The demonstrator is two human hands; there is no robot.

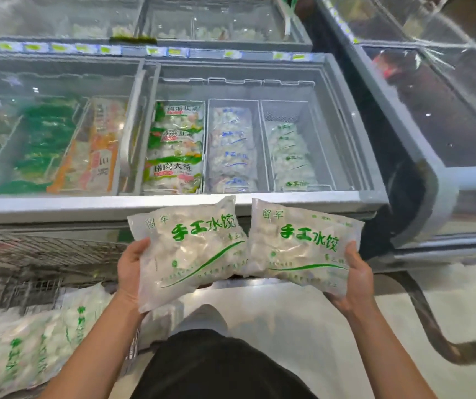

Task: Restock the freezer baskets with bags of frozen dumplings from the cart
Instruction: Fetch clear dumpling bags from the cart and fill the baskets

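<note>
Because each bag is held only by its outer edge, either could sag and slip before it clears the freezer rim (173, 203). My left hand (129, 270) grips the left bag (189, 249), my right hand (356, 276) the right bag (303, 244), both just short of the half-filled right basket (311, 145). More bags wait in the cart (23, 347).

Single head view, looking forward-down, close over freezer (288, 198) front rim.

Bare forearms (98, 335), no sleeves visible; black garment (219, 367) over lower body; pale shoe tip (206, 316).
</note>
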